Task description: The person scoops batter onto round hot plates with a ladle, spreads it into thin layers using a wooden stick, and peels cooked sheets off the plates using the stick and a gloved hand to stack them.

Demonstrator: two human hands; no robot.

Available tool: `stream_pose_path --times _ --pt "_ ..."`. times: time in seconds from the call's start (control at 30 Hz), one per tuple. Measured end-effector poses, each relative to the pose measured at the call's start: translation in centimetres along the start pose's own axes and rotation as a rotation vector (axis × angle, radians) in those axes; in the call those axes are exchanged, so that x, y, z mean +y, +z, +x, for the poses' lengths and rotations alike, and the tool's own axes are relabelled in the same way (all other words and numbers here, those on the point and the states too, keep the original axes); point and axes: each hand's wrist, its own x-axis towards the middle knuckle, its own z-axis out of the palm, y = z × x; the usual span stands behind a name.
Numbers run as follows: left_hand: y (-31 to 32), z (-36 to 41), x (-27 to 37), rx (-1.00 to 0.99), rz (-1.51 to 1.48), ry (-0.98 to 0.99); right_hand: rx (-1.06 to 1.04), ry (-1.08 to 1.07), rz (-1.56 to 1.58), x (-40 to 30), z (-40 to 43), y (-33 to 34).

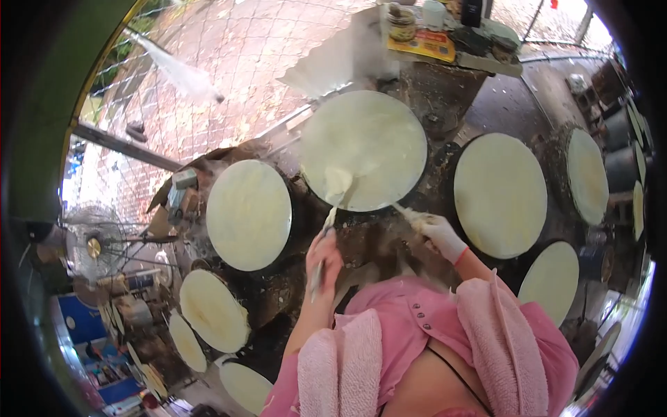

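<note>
A wide round griddle (372, 140) directly before me bears a thin pale layer of batter or flatbread. My left hand (324, 258) grips the handle of a batter-smeared spatula (338, 182); its pale blade is over the near left part of the griddle. My right hand (435, 234) wears a whitish glove and is closed around a pale, batter-coated tool (408, 212). The tip of that tool meets the griddle's near edge; what kind it is, I cannot tell. Some blur and steam soften both tools.
Coated griddles stand at the left (249, 215), right (500, 195) and lower left (214, 311). Ahead, a ledge holds a glass jar (401, 26) and a yellow packet (421, 45). A fan (95, 246) stands far left, below wire mesh (193, 68).
</note>
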Motion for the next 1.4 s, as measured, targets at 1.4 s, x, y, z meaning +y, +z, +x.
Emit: stream_pose_path --times 1.4 --pt "-18.5 -37.1 20.9 0.746 0.003 0.968 -0.487 -0.904 -1.562 11.5 1.5 49.8"
